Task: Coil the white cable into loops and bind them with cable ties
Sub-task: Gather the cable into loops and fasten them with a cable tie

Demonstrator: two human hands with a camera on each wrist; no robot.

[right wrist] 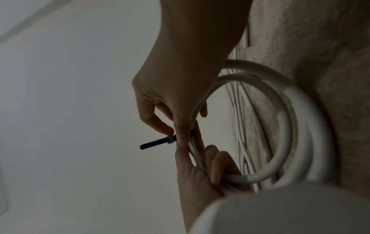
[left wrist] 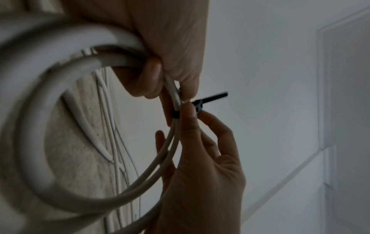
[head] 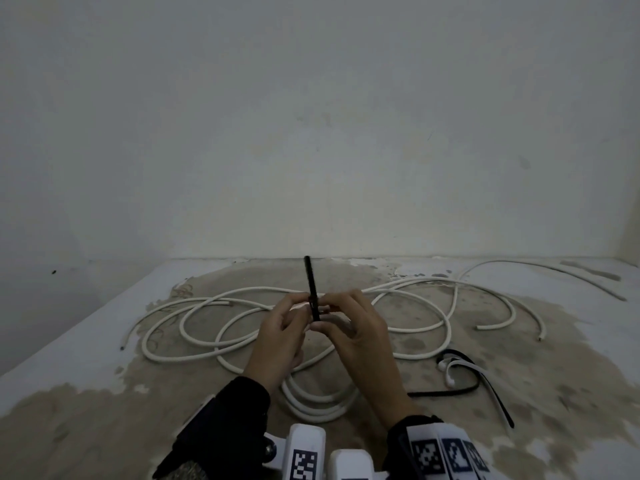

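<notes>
left hand: raised above the floor, fingers curled round the top of the coiled loops, thumb and forefinger pinched at the black cable tie; in the left wrist view its fingers close over the strands just above the tie
right hand: opposite the left hand and touching it at the fingertips, thumb and forefinger pinched on the tie's head; in the right wrist view the hand at the bottom also has fingers curled round the loops below the tie
black cable tie: between the two sets of fingertips, wrapped round the white strands, its free tail sticking straight up past the fingers; the head and tail show in the left wrist view and the right wrist view
coiled loops: several turns of white cable hanging down from both hands, lower arc near the wrists; seen as a ring in the left wrist view and the right wrist view
loose white cable: the rest lies in wide slack curves on the floor beyond and to either side of the hands
spare ties: black and white strips lying on the floor to the right of the right hand, well apart from it
floor: stained and patchy, meeting a plain wall beyond the hands
</notes>
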